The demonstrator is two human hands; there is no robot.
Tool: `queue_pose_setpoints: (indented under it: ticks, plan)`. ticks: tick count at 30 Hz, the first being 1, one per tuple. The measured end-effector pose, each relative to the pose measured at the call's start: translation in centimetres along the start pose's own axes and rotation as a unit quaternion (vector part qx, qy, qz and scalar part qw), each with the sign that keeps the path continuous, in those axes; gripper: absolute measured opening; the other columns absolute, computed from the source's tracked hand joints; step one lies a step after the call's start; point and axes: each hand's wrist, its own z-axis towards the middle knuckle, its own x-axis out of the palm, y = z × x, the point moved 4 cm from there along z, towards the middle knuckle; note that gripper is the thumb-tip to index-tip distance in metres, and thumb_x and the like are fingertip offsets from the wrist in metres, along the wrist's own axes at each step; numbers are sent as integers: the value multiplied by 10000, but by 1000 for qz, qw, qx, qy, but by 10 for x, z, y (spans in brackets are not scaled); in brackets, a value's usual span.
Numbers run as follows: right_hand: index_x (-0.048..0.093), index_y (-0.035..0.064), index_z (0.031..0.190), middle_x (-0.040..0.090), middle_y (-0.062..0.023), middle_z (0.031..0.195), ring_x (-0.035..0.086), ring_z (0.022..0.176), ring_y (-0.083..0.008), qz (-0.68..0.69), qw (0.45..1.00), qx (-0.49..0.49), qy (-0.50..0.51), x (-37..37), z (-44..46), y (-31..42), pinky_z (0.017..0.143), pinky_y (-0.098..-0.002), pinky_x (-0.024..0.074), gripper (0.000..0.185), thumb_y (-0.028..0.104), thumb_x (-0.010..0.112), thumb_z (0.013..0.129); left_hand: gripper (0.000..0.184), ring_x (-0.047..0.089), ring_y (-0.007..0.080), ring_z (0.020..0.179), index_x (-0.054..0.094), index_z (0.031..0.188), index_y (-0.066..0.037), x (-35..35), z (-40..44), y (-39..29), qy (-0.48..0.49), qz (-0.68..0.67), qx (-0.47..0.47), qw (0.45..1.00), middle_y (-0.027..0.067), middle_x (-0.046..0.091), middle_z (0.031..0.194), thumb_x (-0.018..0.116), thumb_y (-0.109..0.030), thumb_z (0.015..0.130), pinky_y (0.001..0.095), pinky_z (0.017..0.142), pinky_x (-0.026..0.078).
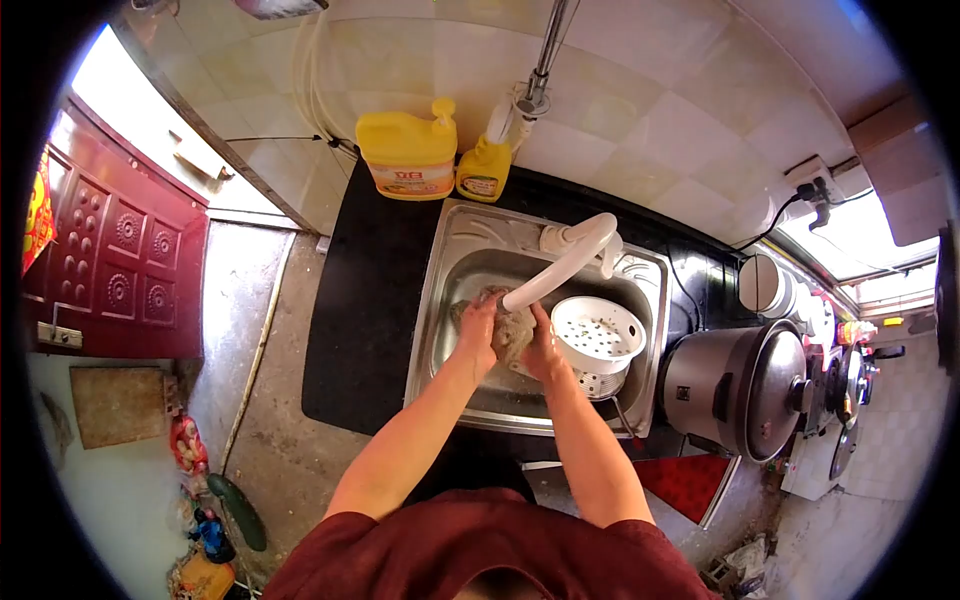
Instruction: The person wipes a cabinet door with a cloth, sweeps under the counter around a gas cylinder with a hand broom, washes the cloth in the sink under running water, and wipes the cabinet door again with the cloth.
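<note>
Both hands are in the left part of a steel sink (418, 345), under the spout of a curved white faucet (567, 272). Between them is a wet, greyish-brown rag (514, 336), bunched up. My left hand (478, 330) grips its left side, fingers closed. My right hand (541, 350) closes on the right side, its fingertips partly hidden. Just right of that hand, a white strainer basket (600, 326) with small bits in it sits on a holed metal container (600, 384).
Behind the sink stand a yellow jug (406, 155) and a yellow pump bottle (484, 168). A large lidded cooker (735, 390) is to the right. Black countertop (360, 300) extends left. A dark red door (125, 235) and a long green gourd (238, 512) are farther left.
</note>
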Motion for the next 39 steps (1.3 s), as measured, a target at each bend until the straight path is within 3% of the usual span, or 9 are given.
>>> queue_pose_setpoints:
  ticks: [3,6,12,15,21,22,29,38,39]
  plan:
    - [399,82,1370,469,-99,1352,455,1244,-267,130,990,55,-29,35,-18,-11,999,-409,397,701,603,430,902,313,624,236,916,560,1149,-100,-13,26,-7,4,138,218,966,93,622,1040,588,-274,891,411,774,505]
    - [454,106,1304,496,-67,1297,460,1218,-256,88,995,-23,30,63,-18,-7,1003,-438,386,603,554,491,902,347,598,216,962,560,1174,-127,-7,8,-12,-73,607,398,684,75,598,1077,572,-318,886,391,793,495]
    - [526,61,1136,610,-59,919,554,707,-172,152,985,11,-75,38,-16,-17,828,-425,491,424,420,554,912,494,543,227,1086,482,1313,-107,-11,17,-37,209,343,164,901,70,519,1250,554,-383,909,408,896,472]
    - [527,34,1112,603,-77,838,500,568,-149,247,967,40,-49,52,-21,-11,758,-408,512,373,347,561,911,539,551,259,1108,430,1355,-94,-24,4,-32,73,136,49,987,98,533,1265,544,-388,918,437,921,475]
    - [462,-34,1143,530,-122,967,432,580,-113,328,933,141,49,75,-27,-18,546,-241,441,454,293,602,861,550,563,299,1079,479,1253,-55,23,-14,-26,388,-31,-47,920,162,577,1166,593,-437,875,390,911,491]
    - [473,-13,1111,518,-112,960,409,564,-94,278,946,152,74,73,-29,-12,447,-211,318,411,274,615,852,461,598,230,1028,512,1200,-66,26,-15,-33,402,43,-80,911,153,586,1149,625,-365,868,363,865,515]
    - [520,83,934,434,7,659,337,455,-88,76,982,170,-22,63,-29,5,395,-224,262,240,231,652,798,337,551,93,715,552,1127,-57,32,16,-43,318,330,-48,888,-23,566,842,688,-107,823,238,634,473]
    - [575,102,901,479,4,661,394,465,-98,-240,950,148,-136,77,-29,33,408,-252,295,202,192,685,757,342,617,246,685,571,801,-36,49,32,-43,249,598,315,694,88,621,722,797,-210,611,353,621,460]
    - [585,76,923,513,-20,675,434,487,-115,-317,935,34,-152,66,-19,32,425,-270,328,242,226,687,764,348,620,272,702,576,824,-32,51,26,-43,226,607,355,674,108,625,740,790,-226,629,356,627,462]
